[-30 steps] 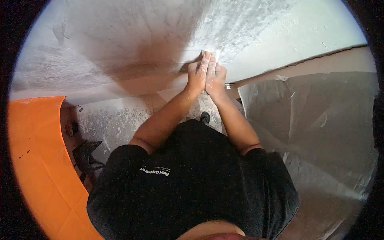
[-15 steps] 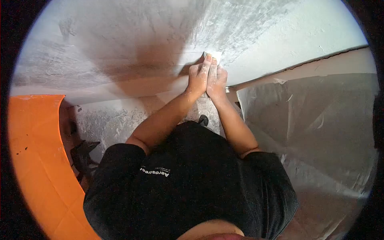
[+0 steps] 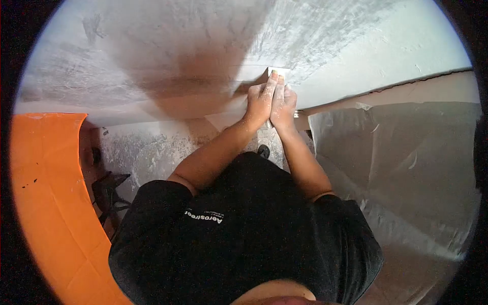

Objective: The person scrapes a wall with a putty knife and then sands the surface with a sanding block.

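Observation:
My left hand [image 3: 260, 101] and my right hand [image 3: 283, 104] are pressed together, side by side, against a pale, grey-streaked wall [image 3: 198, 35]. Between them they grip what looks like a putty knife [image 3: 278, 69]. Its flat, whitish blade shows just beyond my fingertips and lies against the wall, while a small end of the handle sticks out between my wrists. Most of the handle is hidden in my palms. One finger of each hand stretches up onto the blade, and the others are curled. White dust coats my fingers.
An orange sheet [image 3: 51, 188] stands on the left, beside a dark object [image 3: 108, 190] with thin legs. To the right hangs a grey, creased sheet [image 3: 401, 157], below a cracked edge [image 3: 396, 86] in the wall. The floor [image 3: 142, 147] is spattered white.
The view has turned slightly. My hands appear a little farther right, still together on the wall. The blade's pale face shows more squarely than before.

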